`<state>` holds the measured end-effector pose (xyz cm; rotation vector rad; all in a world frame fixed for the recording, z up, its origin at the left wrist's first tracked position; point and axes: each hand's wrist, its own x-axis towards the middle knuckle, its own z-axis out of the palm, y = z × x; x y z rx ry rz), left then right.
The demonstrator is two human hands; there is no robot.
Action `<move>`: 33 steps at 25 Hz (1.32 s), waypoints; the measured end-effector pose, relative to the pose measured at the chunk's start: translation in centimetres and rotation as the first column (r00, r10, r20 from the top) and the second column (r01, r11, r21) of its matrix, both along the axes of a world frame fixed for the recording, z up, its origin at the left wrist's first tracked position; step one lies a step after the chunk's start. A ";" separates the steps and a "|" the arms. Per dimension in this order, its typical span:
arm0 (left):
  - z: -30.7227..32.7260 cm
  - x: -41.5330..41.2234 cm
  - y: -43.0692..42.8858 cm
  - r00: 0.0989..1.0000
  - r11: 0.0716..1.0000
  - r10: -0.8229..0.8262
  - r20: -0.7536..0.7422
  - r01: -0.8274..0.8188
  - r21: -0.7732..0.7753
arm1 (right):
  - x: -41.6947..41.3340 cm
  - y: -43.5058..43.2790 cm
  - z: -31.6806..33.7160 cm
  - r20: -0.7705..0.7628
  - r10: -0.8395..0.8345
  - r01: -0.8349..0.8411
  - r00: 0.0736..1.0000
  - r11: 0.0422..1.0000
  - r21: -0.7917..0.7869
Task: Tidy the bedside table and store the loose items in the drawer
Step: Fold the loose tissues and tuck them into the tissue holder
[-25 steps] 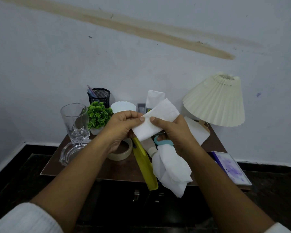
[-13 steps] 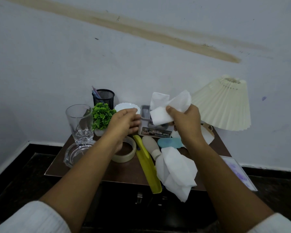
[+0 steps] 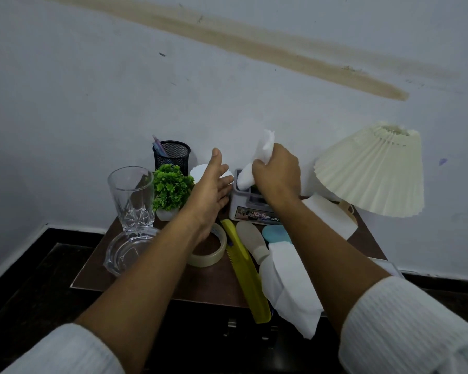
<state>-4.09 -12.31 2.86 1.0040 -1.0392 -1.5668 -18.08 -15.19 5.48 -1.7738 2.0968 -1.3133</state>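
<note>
Two hands at far end of table [image 3: 214,282]: right hand [image 3: 277,174] clamped on crumpled tissue [image 3: 265,145], long axis near upright, lower end at tissue box [image 3: 250,211] opening directly beneath. Left hand [image 3: 214,190], fingers straight, holding nothing, just left of box, seemingly ready to steady it.

My brown wooden bedside table [image 3: 206,282] carries a grey tissue box [image 3: 250,210] at the back. Left of the box stand a green plastic plant [image 3: 172,188], a clear cut-glass tumbler [image 3: 131,195] and a glass ashtray [image 3: 127,249]. In front of it lie a beige tape roll [image 3: 208,259], a yellow-green comb [image 3: 247,273] and a crumpled white tissue [image 3: 289,287]; right of it, a cream pleated lamp [image 3: 373,168].
</note>
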 end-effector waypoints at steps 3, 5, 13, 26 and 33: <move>0.0 0.0 0.0 1.000 1.000 -0.007 -0.013 0.007 0.000 | 0.9 0.2 -0.3 -0.168 0.021 -0.022 0.986 1.000 -0.003; 0.2 0.0 0.2 1.000 1.000 -0.012 -0.017 0.012 -0.008 | 1.3 0.4 -0.6 -0.226 0.040 -0.038 0.973 0.999 0.013; 0.2 0.3 0.3 1.000 0.999 -0.005 0.019 0.006 -0.035 | 1.2 0.9 -1.0 -0.018 0.007 -0.006 1.000 0.999 0.036; 0.4 0.1 0.7 0.997 0.997 0.055 0.060 -0.052 -0.049 | 0.1 2.2 -2.4 0.160 0.302 -0.325 0.940 0.935 0.142; 1.0 0.3 2.3 0.994 0.996 0.050 0.096 -0.042 -0.078 | -1.3 4.7 -1.9 0.300 0.300 -0.357 0.906 0.920 0.160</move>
